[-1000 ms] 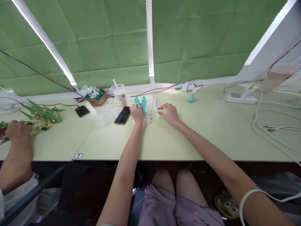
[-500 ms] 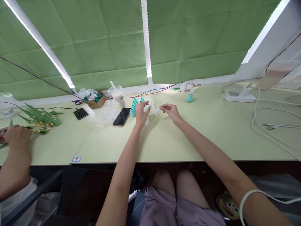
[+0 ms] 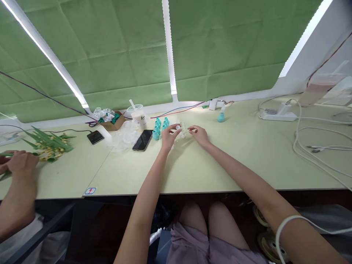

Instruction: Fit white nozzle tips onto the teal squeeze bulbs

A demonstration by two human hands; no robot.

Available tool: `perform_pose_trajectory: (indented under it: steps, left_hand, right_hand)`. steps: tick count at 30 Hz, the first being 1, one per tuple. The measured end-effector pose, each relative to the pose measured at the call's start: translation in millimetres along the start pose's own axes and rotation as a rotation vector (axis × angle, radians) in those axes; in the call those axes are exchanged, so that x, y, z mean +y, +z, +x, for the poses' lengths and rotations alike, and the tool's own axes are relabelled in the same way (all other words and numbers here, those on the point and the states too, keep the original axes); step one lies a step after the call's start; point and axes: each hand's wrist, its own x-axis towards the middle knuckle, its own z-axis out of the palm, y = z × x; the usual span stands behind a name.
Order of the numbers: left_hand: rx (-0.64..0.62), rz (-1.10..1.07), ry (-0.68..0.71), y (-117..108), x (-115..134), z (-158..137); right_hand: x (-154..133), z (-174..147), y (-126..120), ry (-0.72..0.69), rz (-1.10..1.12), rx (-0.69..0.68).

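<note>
My left hand point(image 3: 168, 137) pinches a small translucent white piece point(image 3: 178, 127) with a round end, between thumb and fingertips. Just right of it, my right hand point(image 3: 200, 135) has its fingertips pressed together; whatever they may hold is too small to make out. Between the hands lie several small whitish pieces point(image 3: 184, 129) on the table. Several teal bulb-shaped parts with open necks point(image 3: 155, 135) stand in rows beside my left hand, which partly hides them. Farther back to the right, a teal bulb with a clear tip point(image 3: 220, 117) stands upright by itself.
Left of the bulbs are a phone point(image 3: 142, 140), crumpled clear plastic point(image 3: 125, 137), a drink cup point(image 3: 138, 114) and a cardboard box point(image 3: 113, 125) of scraps. A power strip point(image 3: 279, 115) with white cables lies right. At far left, another person's hands point(image 3: 22, 161) handle green stems.
My left hand has moved slightly right and closed its fingers on the small white piece. My right hand has stayed near the whitish pieces. The view has shifted slightly.
</note>
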Motion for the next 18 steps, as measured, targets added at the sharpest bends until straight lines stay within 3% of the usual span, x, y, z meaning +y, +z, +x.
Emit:
perform_pose_trajectory:
  steps: [4, 12, 14, 18]
  left_hand:
    - [0.025, 0.068, -0.004, -3, -10, 4]
    - [0.018, 0.127, 0.086, -3, -22, 4]
    - [0.008, 0.147, 0.102, -3, -20, 3]
    - [-0.048, 0.194, 0.153, -1, -8, 0]
  right_hand:
    - [5, 9, -2, -0.105, -0.329, -0.085]
    - [0, 12, 9, -0.183, -0.473, -0.116]
    - [-6, 11, 4, -0.170, -0.388, -0.060]
    - [-28, 1, -19, -0.087, 0.090, 0.066]
